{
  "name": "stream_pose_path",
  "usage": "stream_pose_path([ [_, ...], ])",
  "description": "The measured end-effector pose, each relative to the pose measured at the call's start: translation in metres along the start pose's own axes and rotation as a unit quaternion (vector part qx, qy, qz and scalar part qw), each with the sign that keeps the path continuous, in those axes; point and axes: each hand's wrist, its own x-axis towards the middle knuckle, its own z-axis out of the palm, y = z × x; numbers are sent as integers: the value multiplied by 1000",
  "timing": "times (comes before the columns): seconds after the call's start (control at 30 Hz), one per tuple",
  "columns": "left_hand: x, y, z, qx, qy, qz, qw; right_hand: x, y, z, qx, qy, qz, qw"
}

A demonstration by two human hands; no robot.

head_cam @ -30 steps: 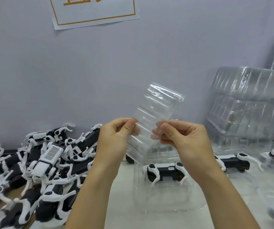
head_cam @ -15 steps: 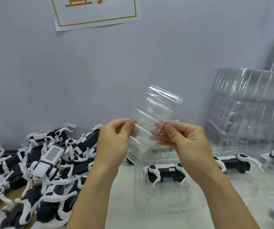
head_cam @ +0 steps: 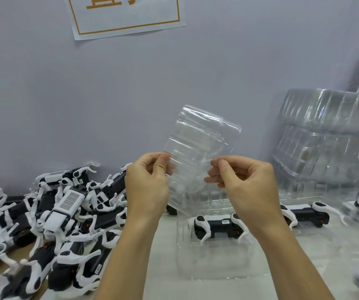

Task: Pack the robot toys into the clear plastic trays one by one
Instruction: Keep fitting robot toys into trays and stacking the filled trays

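**Both hands pinch an empty clear tray above the table**

The left hand (head_cam: 147,187) pinches the left edge of a clear plastic tray (head_cam: 198,148) between thumb and curled fingers; the right hand (head_cam: 245,182) pinches its right edge the same way. The tray is held up off the table, tilted, its far end leaning toward 1 o'clock.

Straight beneath it, at 6 o'clock from the hands, a second clear tray (head_cam: 213,263) lies on the white table (head_cam: 165,245) with a black-and-white robot toy (head_cam: 216,226) inside. The right forearm crosses part of that tray.

At 9 o'clock lies a heap of loose robot toys (head_cam: 51,224). At 3 o'clock another robot toy (head_cam: 304,215) sits under clear plastic, with a tall stack of empty trays (head_cam: 325,135) behind it against the wall. At 12 o'clock a paper sign (head_cam: 124,14) with an orange border hangs on the wall.
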Motion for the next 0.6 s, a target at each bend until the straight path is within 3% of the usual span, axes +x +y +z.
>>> stream_pose_path([
  [0.17,4,-3,-4,-25,41,-5,999,7,5,-26,-5,48,-5,999],
  [0.33,9,-2,-7,-17,74,25,997,12,8,-60,62,118,31,991],
  [0.6,39,13,31,154,-12,146,977,18,-5,-76,115,246,12,962],
])
